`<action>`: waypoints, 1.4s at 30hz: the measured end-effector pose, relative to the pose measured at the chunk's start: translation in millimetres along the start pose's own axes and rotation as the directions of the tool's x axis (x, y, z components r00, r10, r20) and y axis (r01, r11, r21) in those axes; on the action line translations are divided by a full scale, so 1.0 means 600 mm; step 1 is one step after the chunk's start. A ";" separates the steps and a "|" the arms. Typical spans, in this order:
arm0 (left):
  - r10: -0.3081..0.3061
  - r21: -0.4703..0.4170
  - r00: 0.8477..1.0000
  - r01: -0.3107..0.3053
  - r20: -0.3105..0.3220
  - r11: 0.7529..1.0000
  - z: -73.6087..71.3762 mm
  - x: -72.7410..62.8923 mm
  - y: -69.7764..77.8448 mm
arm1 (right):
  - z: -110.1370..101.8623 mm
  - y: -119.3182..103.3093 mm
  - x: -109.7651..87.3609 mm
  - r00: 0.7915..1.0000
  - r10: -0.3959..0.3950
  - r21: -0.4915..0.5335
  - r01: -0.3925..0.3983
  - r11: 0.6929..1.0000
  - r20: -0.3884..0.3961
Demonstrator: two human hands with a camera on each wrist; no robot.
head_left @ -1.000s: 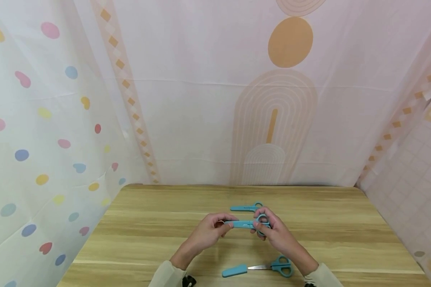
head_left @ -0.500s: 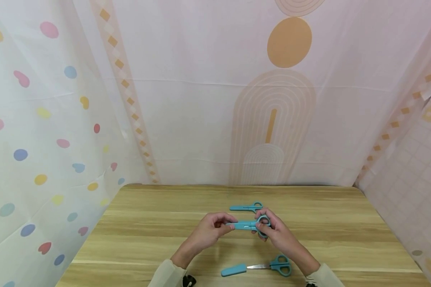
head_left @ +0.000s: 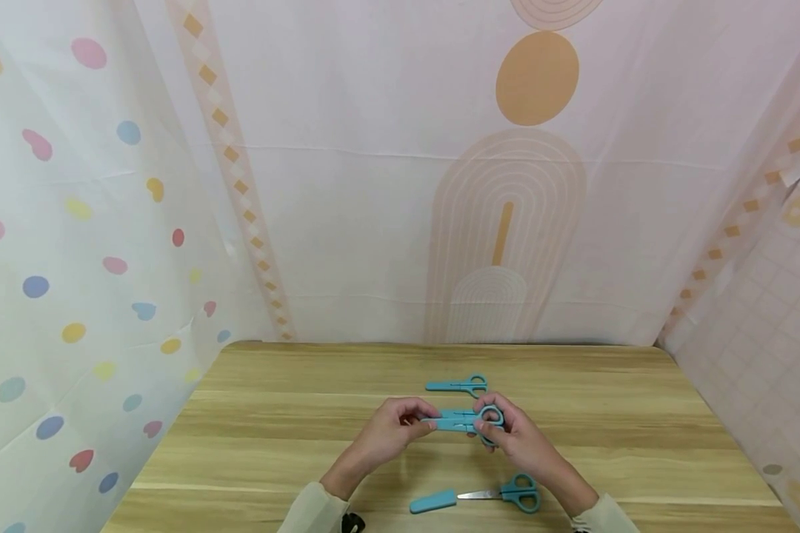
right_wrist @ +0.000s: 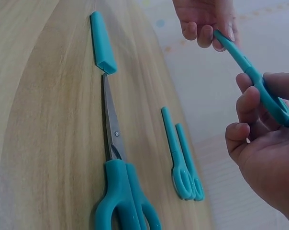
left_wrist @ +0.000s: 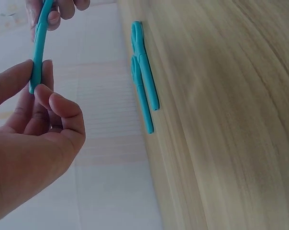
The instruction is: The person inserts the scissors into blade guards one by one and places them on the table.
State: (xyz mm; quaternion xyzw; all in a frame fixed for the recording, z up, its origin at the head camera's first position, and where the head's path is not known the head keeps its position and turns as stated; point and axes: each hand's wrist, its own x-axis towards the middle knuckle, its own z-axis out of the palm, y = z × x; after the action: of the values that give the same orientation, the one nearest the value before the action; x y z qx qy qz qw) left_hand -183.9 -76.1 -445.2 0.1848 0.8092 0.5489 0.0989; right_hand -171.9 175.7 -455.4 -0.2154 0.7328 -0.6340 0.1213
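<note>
A pair of turquoise scissors [head_left: 450,425], its blades covered by a matching sheath, is held level above the table in the head view. My left hand [head_left: 388,435] pinches the sheath's tip between thumb and fingers. At the other end, my right hand [head_left: 524,447] grips the finger loops. Below the hands lies an unsheathed pair of scissors [right_wrist: 115,139], blades together, its tip pointing at the mouth of a loose turquoise sheath [right_wrist: 102,43]. Two more sheathed pairs lie side by side farther back, the nearer pair [left_wrist: 146,72] and the farther pair [left_wrist: 143,103].
The wood-grain table [head_left: 293,385] ends at a pale patterned curtain [head_left: 360,222] behind. A dotted curtain [head_left: 73,296] hangs at the left and a checked one [head_left: 760,348] at the right.
The held scissors have come slightly closer and tilted, so part of a sheathed pair behind them shows. Both hands keep their hold. The pairs on the table have not moved.
</note>
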 end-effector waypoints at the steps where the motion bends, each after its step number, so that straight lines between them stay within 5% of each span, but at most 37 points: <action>1: -0.002 0.010 1.000 0.002 -0.003 1.000 0.001 0.000 0.000 | 0.000 0.001 0.000 1.000 0.000 -0.003 0.000 1.000 -0.002; 42: -0.021 -0.062 0.998 0.024 0.051 0.998 0.021 0.008 -0.022 | -0.005 0.028 -0.018 0.995 0.080 -0.035 -0.082 0.996 -0.066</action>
State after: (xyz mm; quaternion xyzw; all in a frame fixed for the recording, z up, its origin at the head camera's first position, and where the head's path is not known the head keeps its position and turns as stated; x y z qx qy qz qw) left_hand -186.4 -67.3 -461.8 0.1861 0.7910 0.5679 0.1312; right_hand -166.6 185.2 -472.7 -0.1672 0.7563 -0.6213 0.1189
